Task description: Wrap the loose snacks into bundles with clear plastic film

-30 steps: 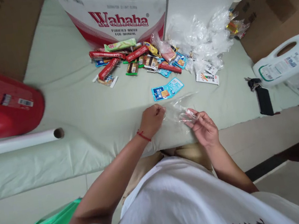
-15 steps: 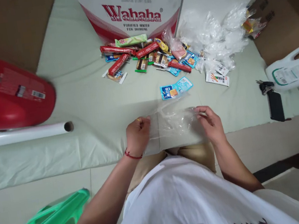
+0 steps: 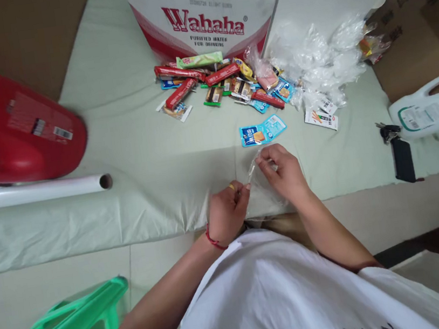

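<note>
A clear plastic bag (image 3: 263,193) is stretched between my two hands near the table's front edge. My left hand (image 3: 229,206), with a ring and a red cord at the wrist, pinches one side of it. My right hand (image 3: 284,172) grips the bag higher up and to the right, its fingers curled. The bag looks bunched together; part of it is hidden behind my right hand. Just beyond my hands lies a blue snack packet (image 3: 262,130) flat on the cloth. Farther back is a heap of wrapped snacks (image 3: 211,78).
A pile of crumpled clear bags (image 3: 314,58) sits behind right, by a Wahaba-style printed water carton (image 3: 203,19). A red jug (image 3: 17,122) and a white roll (image 3: 35,192) lie left. A white bottle (image 3: 431,104), keys and a black phone-like object (image 3: 402,160) are right.
My hands have come closer together, and the bag that was spread wide between them is now gathered. My right hand has moved left and slightly away from me; my left has moved right.
</note>
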